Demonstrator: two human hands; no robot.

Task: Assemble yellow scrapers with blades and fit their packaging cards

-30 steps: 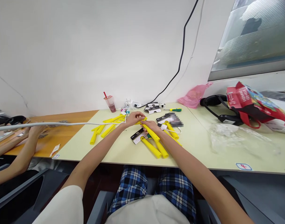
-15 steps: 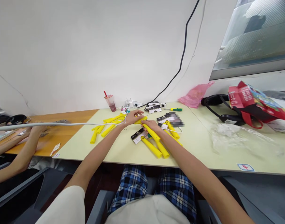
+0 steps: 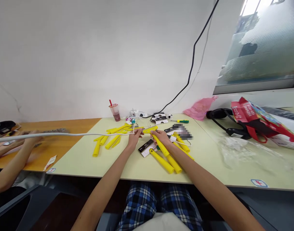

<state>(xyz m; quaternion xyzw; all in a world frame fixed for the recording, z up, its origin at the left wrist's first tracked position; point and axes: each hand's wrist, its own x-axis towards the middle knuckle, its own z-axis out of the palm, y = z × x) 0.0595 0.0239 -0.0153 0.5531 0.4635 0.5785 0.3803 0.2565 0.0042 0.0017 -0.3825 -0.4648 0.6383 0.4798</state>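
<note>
My right hand (image 3: 162, 137) is closed round a yellow plastic tool (image 3: 161, 145) with a tubular handle and a flat, wide head. The head points left, between my hands. My left hand (image 3: 135, 136) is pinched beside the end of that head; what its fingers hold is too small to make out. Below the hands, more yellow tubular handles (image 3: 162, 161) rest on the table, next to a black-and-white card (image 3: 146, 148). Further yellow tools (image 3: 112, 142) lie in a loose pile left of my left hand.
A cup with a red straw (image 3: 115, 112) stands by the wall. A green-and-yellow screwdriver (image 3: 183, 121) lies at the back. To the right are headphones (image 3: 236, 132), a red bag (image 3: 254, 117) and clear plastic (image 3: 236, 146). A white cable (image 3: 65, 136) crosses from the left, before a co-worker's arms (image 3: 17, 166).
My left hand has drawn back and to the left from the tool's head, leaving the head more exposed. My right hand keeps its hold. The camera view has shifted a little.
</note>
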